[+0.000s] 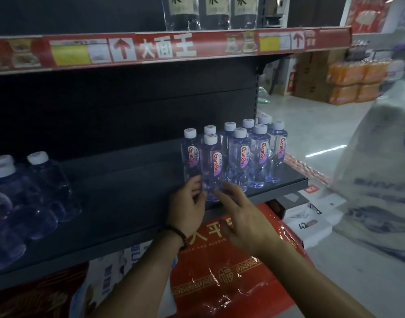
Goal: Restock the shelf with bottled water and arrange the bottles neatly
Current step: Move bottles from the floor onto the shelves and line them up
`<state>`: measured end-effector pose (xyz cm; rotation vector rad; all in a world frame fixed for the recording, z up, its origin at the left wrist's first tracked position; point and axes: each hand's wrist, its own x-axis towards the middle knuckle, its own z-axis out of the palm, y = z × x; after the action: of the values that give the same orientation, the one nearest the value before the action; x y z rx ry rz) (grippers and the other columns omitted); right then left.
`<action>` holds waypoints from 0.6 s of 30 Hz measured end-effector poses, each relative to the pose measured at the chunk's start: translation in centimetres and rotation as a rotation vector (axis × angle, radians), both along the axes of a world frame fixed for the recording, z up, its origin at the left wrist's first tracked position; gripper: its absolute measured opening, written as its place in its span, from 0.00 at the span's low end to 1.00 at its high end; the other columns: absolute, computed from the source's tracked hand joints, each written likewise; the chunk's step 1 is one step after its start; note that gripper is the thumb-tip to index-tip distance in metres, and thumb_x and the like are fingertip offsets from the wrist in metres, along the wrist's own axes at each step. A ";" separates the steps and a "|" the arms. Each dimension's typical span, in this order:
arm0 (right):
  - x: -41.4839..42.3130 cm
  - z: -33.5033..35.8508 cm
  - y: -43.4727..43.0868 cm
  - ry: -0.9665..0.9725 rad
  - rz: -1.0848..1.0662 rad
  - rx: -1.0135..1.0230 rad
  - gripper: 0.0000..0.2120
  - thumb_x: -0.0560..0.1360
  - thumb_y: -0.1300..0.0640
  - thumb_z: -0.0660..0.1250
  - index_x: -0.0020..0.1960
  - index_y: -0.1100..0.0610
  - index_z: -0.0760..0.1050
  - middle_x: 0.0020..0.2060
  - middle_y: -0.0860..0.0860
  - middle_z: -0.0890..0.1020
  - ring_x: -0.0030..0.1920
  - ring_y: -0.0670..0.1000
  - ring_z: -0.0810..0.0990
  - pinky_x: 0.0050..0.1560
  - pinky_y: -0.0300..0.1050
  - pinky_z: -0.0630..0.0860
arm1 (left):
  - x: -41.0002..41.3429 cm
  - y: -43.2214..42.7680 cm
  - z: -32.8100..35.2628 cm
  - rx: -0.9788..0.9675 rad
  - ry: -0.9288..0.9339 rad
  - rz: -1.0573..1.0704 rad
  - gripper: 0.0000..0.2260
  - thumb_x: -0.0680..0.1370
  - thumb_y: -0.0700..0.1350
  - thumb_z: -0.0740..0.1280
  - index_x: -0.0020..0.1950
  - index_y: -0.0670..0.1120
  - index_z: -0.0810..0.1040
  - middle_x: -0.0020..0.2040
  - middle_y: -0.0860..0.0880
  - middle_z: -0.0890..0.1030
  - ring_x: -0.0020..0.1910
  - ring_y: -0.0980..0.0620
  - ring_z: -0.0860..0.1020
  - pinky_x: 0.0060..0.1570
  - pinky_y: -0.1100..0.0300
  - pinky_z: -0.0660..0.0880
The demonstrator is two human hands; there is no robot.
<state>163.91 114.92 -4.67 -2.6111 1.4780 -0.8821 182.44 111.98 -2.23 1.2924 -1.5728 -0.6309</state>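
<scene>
A left hand point(187, 203) curls round the base of a clear, white-capped plastic water bottle point(211, 164) at the front edge of the dark metal shelf point(128, 180), apparently lining it up with the matching bottles point(256, 154) alongside. The right hand point(245, 216), fingers nearly straight, steadies its other side.

Dim store aisle; glossy grey floor point(311, 134); stacked cardboard boxes point(311, 83) beyond.

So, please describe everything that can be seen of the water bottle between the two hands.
The bottle looks like clear plastic, with a white cap and a label in red letters. It stands upright near the front of the dark shelf. The left hand curls round its base; the right hand touches it with straight fingers.
</scene>
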 end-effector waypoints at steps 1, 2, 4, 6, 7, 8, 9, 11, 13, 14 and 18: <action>-0.2 -0.2 -0.1 0.003 -0.003 -0.007 0.39 0.77 0.55 0.70 0.84 0.53 0.58 0.82 0.53 0.55 0.77 0.55 0.70 0.63 0.50 0.82 | -0.3 -0.1 0.0 0.000 -0.001 -0.012 0.19 0.84 0.40 0.68 0.74 0.52 0.75 0.60 0.58 0.83 0.60 0.60 0.81 0.61 0.61 0.80; -0.3 -0.2 -0.1 0.003 -0.015 -0.008 0.40 0.77 0.54 0.70 0.84 0.54 0.57 0.83 0.54 0.54 0.78 0.55 0.68 0.66 0.50 0.81 | -0.6 0.0 0.0 -0.004 0.000 -0.022 0.20 0.84 0.40 0.67 0.75 0.52 0.74 0.60 0.58 0.82 0.60 0.60 0.81 0.61 0.61 0.80; -0.6 -0.3 0.0 0.003 -0.053 -0.008 0.40 0.78 0.53 0.70 0.85 0.54 0.56 0.83 0.54 0.53 0.79 0.55 0.67 0.70 0.49 0.78 | -1.1 -0.1 0.0 -0.010 -0.014 -0.044 0.21 0.84 0.40 0.67 0.76 0.52 0.73 0.61 0.58 0.81 0.62 0.59 0.81 0.61 0.64 0.78; -0.8 -0.5 0.0 0.000 -0.072 -0.010 0.39 0.78 0.53 0.70 0.84 0.55 0.58 0.82 0.54 0.54 0.78 0.55 0.67 0.71 0.48 0.76 | -1.5 -0.1 -0.1 -0.013 -0.047 -0.069 0.22 0.84 0.40 0.66 0.78 0.53 0.71 0.63 0.58 0.80 0.64 0.60 0.80 0.60 0.68 0.77; -0.9 -0.6 0.0 0.005 -0.070 -0.013 0.39 0.78 0.54 0.70 0.84 0.56 0.58 0.82 0.55 0.55 0.78 0.56 0.67 0.72 0.47 0.75 | -1.6 -0.1 -0.2 -0.011 -0.060 -0.075 0.22 0.85 0.39 0.65 0.78 0.53 0.71 0.63 0.59 0.79 0.64 0.61 0.79 0.58 0.70 0.76; -1.0 -0.8 0.0 0.014 -0.067 -0.016 0.38 0.78 0.54 0.70 0.84 0.57 0.58 0.82 0.55 0.55 0.78 0.56 0.68 0.73 0.47 0.74 | -1.7 -0.1 -0.2 -0.014 -0.064 -0.079 0.23 0.85 0.38 0.64 0.79 0.54 0.70 0.63 0.60 0.77 0.64 0.61 0.79 0.57 0.72 0.76; -1.1 -1.0 0.0 0.022 -0.066 -0.020 0.38 0.78 0.54 0.70 0.84 0.57 0.59 0.82 0.56 0.56 0.78 0.56 0.68 0.74 0.47 0.73 | -1.7 -0.1 -0.3 -0.022 -0.068 -0.076 0.23 0.85 0.38 0.64 0.79 0.54 0.70 0.64 0.60 0.75 0.64 0.61 0.78 0.57 0.72 0.76; -1.1 -1.2 0.0 0.024 -0.069 -0.022 0.37 0.78 0.53 0.69 0.84 0.57 0.60 0.81 0.56 0.57 0.77 0.56 0.68 0.75 0.47 0.72 | -1.8 -0.3 -0.6 -0.046 -0.075 -0.062 0.24 0.84 0.37 0.64 0.78 0.54 0.70 0.66 0.60 0.72 0.65 0.60 0.78 0.61 0.67 0.77; -0.9 -1.1 0.1 0.016 -0.063 -0.009 0.37 0.78 0.53 0.69 0.84 0.57 0.60 0.81 0.57 0.56 0.77 0.56 0.68 0.75 0.48 0.73 | -1.8 -0.2 -0.7 -0.040 -0.068 -0.050 0.24 0.84 0.38 0.64 0.78 0.56 0.68 0.68 0.59 0.73 0.66 0.60 0.77 0.62 0.64 0.78; -0.8 -1.0 0.1 0.010 -0.059 0.002 0.37 0.78 0.53 0.69 0.83 0.57 0.60 0.81 0.56 0.56 0.77 0.56 0.68 0.75 0.47 0.72 | -1.8 -0.1 -0.7 -0.032 -0.052 -0.056 0.24 0.84 0.38 0.64 0.77 0.57 0.68 0.68 0.59 0.75 0.66 0.61 0.77 0.61 0.66 0.78; -0.1 -0.1 0.4 -0.018 -0.107 0.011 0.34 0.77 0.52 0.68 0.81 0.56 0.64 0.76 0.55 0.62 0.71 0.55 0.73 0.69 0.46 0.77 | -1.5 0.5 -0.3 -0.037 -0.030 -0.072 0.23 0.83 0.35 0.64 0.75 0.55 0.70 0.64 0.61 0.77 0.63 0.66 0.77 0.56 0.74 0.75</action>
<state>163.83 115.37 -4.79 -2.5303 1.6271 -0.9012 180.97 112.46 -2.56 1.2275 -1.6542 -0.6266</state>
